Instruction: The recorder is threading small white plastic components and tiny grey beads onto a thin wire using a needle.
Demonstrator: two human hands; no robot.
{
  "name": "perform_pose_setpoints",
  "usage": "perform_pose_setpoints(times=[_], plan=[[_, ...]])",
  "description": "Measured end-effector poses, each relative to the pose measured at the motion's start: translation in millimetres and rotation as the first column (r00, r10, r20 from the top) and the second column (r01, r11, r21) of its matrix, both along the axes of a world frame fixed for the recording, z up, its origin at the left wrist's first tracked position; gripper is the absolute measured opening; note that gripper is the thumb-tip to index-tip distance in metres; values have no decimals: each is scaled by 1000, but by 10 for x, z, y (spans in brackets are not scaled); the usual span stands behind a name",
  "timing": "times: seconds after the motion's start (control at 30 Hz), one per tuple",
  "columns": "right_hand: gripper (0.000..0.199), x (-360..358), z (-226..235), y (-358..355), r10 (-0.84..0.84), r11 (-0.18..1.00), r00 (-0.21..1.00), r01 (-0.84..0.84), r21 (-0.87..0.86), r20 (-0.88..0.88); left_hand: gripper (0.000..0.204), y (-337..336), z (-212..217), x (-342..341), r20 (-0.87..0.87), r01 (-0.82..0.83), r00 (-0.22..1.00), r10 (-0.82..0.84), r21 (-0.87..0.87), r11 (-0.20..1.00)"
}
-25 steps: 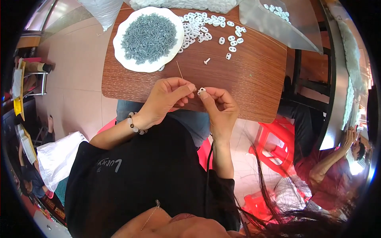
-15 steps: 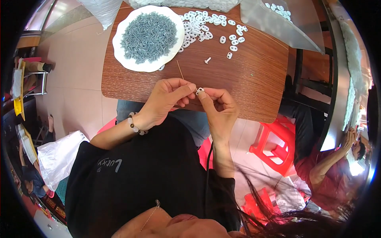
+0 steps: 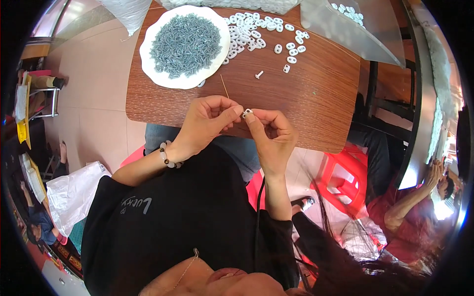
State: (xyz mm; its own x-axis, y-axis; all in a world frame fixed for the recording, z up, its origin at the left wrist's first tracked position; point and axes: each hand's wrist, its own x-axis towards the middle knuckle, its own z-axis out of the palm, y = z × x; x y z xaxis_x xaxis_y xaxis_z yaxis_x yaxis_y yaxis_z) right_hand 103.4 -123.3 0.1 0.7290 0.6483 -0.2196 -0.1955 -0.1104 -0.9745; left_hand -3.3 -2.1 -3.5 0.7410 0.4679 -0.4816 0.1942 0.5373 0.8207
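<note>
Black shirt (image 3: 197, 197), beaded bracelet (image 3: 164, 155), thin necklace (image 3: 187, 268)

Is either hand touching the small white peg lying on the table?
No, the white peg lies on the brown tabletop, apart from the left hand and the right hand.

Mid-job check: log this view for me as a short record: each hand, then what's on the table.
Left hand: thumb and forefinger pinched beside the white piece; anything between them is too small to tell
Right hand: pinching a small white piece
Thin stick: just beyond the left hand; whether held is unclear
Plate: white, wavy-rimmed, heaped with grey-blue pieces
Loose parts: white two-holed pieces right of the plate
Pin: white, lying alone
Table: brown, wood-grained
</note>
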Motion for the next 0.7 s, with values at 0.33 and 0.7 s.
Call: perform_pose_setpoints(times=[0.33,0.7], plan=[[6,37,-25,-4,47,999,995,-48,-10,-87,17,-10,-1,-9,30,-13,999,11,51,999],[6,-67,0,33,-24,997,993,33,75,-112,16,-10,3,-31,1,-38,999,38,-92,995]])
